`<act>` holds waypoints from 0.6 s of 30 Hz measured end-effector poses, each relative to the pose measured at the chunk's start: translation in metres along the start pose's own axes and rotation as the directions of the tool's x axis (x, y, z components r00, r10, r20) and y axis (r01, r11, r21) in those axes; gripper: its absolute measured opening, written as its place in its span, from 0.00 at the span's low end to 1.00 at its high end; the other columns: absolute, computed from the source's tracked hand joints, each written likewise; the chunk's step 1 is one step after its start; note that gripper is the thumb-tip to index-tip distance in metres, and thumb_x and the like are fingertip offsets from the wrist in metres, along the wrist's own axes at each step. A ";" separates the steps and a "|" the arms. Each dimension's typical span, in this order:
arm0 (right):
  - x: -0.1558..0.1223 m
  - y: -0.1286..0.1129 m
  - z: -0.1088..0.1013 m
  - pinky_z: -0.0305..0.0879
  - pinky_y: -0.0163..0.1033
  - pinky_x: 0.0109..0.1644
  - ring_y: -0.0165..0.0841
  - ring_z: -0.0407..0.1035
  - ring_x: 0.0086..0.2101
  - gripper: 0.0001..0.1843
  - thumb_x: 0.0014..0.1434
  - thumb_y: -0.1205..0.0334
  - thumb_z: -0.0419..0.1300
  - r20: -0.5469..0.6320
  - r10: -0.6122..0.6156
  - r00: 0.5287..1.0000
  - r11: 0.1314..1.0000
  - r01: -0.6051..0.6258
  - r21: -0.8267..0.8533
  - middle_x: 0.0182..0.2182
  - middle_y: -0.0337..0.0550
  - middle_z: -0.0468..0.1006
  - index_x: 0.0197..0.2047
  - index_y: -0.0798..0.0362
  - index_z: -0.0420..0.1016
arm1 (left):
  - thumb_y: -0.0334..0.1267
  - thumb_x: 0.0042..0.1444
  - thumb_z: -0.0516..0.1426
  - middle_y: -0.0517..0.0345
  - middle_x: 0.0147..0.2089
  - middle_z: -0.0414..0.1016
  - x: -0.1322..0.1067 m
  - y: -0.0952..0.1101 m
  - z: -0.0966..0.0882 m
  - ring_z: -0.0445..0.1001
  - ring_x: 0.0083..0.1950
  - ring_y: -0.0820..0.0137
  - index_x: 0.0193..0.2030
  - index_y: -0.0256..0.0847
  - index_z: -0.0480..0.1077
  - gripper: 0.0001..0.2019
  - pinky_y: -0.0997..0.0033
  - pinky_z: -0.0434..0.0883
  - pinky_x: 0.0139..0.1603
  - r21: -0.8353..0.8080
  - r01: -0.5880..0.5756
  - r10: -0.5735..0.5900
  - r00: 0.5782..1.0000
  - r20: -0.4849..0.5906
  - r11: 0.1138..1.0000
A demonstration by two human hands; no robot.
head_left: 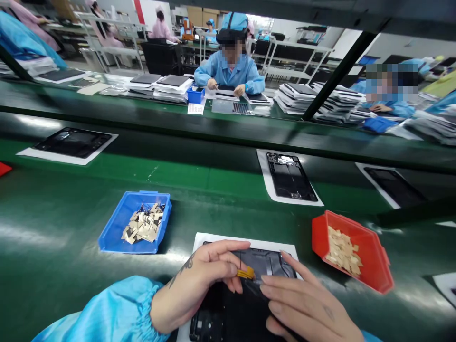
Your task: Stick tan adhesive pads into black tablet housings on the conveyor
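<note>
A black tablet housing [245, 308] lies on a white sheet [206, 237] right in front of me. Between the thumb and fingers of my left hand [210, 268] is a small yellow-orange strip [246, 272], which looks like a flex ribbon. It is held just over the housing, and its far end comes close to the right fingertips. My right hand [302, 299] lies stretched out over the housing's right side, fingers apart. Both hands hide parts of the housing. Whether the right fingertips touch the strip, I cannot tell.
On the left stands a blue bin [107, 237] of cream-coloured pieces; on the right, a red bin [377, 266] of beige pieces. Further housings [292, 175] on white sheets lie along the green bench [185, 175]. A dark rail crosses behind; a co-worker [231, 66] sits opposite.
</note>
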State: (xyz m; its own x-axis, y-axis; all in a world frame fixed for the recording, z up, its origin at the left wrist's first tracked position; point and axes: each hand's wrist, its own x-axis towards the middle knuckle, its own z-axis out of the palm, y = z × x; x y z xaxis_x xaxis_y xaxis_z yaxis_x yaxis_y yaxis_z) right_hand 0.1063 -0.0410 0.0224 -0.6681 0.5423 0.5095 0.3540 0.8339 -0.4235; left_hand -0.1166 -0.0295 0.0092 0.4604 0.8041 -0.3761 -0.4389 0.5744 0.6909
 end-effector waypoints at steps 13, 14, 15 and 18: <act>0.000 -0.002 0.000 0.61 0.54 0.62 0.39 0.75 0.44 0.32 0.57 0.68 0.66 0.005 0.051 0.999 0.999 -0.051 0.018 0.42 0.39 0.81 0.62 0.40 0.63 | 0.29 0.48 0.58 0.50 0.37 0.76 -0.001 -0.002 0.001 0.72 0.30 0.72 0.51 0.35 0.74 0.20 0.72 0.66 0.35 -0.005 0.019 -0.018 1.000 0.017 1.000; 0.000 -0.002 0.001 0.61 0.54 0.62 0.38 0.75 0.44 0.32 0.57 0.68 0.66 0.002 0.054 0.999 0.998 -0.054 0.019 0.42 0.39 0.81 0.62 0.39 0.63 | 0.29 0.48 0.59 0.51 0.36 0.76 -0.001 -0.002 0.001 0.72 0.29 0.72 0.50 0.35 0.74 0.20 0.72 0.66 0.35 -0.006 0.020 -0.020 1.000 0.017 1.000; 0.000 -0.002 0.001 0.61 0.54 0.62 0.38 0.75 0.44 0.32 0.57 0.68 0.66 0.006 0.058 0.998 0.998 -0.058 0.021 0.42 0.39 0.81 0.62 0.39 0.63 | 0.29 0.48 0.59 0.51 0.36 0.76 -0.001 -0.001 0.001 0.72 0.29 0.72 0.50 0.35 0.74 0.20 0.72 0.66 0.35 -0.008 0.020 -0.019 1.000 0.017 1.000; 0.001 -0.001 0.000 0.60 0.53 0.62 0.38 0.76 0.43 0.29 0.58 0.68 0.64 0.029 0.061 0.998 0.997 -0.062 0.036 0.42 0.39 0.81 0.60 0.40 0.64 | 0.29 0.48 0.59 0.50 0.36 0.76 -0.001 -0.001 0.000 0.72 0.29 0.73 0.50 0.35 0.74 0.19 0.73 0.67 0.34 -0.016 0.021 -0.021 1.000 0.017 1.000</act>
State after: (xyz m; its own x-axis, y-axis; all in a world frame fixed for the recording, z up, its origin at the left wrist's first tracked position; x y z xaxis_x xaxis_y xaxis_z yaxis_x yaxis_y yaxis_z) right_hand 0.1059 -0.0412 0.0232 -0.6638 0.5889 0.4610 0.3706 0.7945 -0.4811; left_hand -0.1165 -0.0303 0.0089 0.4826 0.7890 -0.3801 -0.4414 0.5940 0.6726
